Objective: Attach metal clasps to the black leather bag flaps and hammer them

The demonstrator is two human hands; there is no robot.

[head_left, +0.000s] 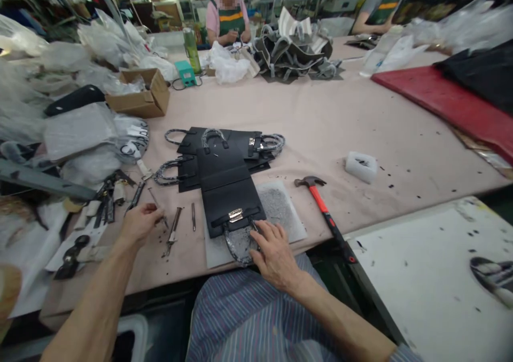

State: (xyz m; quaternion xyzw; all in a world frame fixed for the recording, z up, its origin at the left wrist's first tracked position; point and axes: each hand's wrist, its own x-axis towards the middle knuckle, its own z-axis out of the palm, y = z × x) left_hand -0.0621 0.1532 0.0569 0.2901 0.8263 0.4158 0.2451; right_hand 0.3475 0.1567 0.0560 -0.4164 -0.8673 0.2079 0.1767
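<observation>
A black leather bag panel [230,183] with a metal clasp [235,215] lies partly over a white board [280,207] at the table's near edge. My right hand [274,252] rests at its lower right corner, fingers closed around part of the wrapped handle [236,249]. To the left, my left hand [146,222] pinches a thin metal tool [164,220] by the table's tools. Beside that hand lie a slim punch [193,216] and another metal tool [173,228]. More black panels [188,172] with plastic-wrapped handles are stacked behind.
A claw hammer [324,212] lies right of the board, a white block [361,167] beyond it. Plastic bags and a cardboard box [138,102] fill the left. Across the table sit two people near a grey pile [292,52]. A red sheet [444,94] lies at right.
</observation>
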